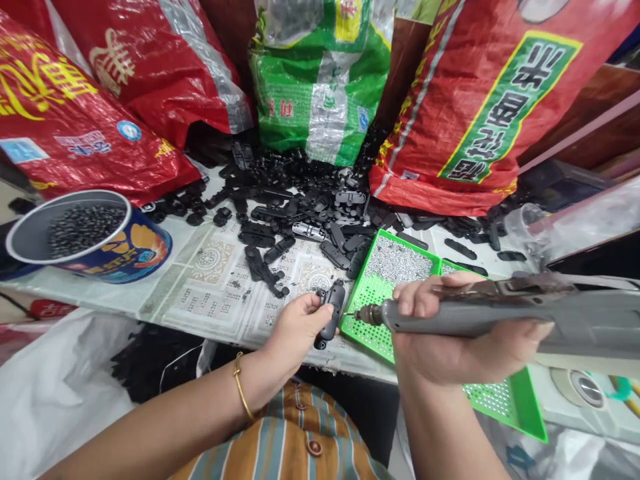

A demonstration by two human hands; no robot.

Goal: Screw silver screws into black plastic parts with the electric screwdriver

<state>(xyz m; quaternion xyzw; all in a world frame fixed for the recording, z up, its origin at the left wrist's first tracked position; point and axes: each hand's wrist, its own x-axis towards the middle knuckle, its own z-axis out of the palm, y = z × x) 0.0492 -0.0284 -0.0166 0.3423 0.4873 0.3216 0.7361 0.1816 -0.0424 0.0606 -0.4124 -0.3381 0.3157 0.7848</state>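
Note:
Between the thumb and fingers of my left hand [300, 327] is a black plastic part [334, 312], long and rounded, held upright over the table's front edge. My right hand [440, 340] is wrapped round a grey electric screwdriver [465, 313], which lies level and points left. Its thin bit ends at the side of the black part; whether it touches cannot be made out. Under the screwdriver's tip is a green perforated tray [367, 293] with many small silvery screws [400, 259] in its far corner.
Loose black plastic parts [305, 207] are heaped across the back of the table [200, 287]. Red sacks [450, 113] and a green sack [320, 93] stand behind them. At left is a blue tub [135, 250] of small dark pieces; at right, a tape roll [580, 387].

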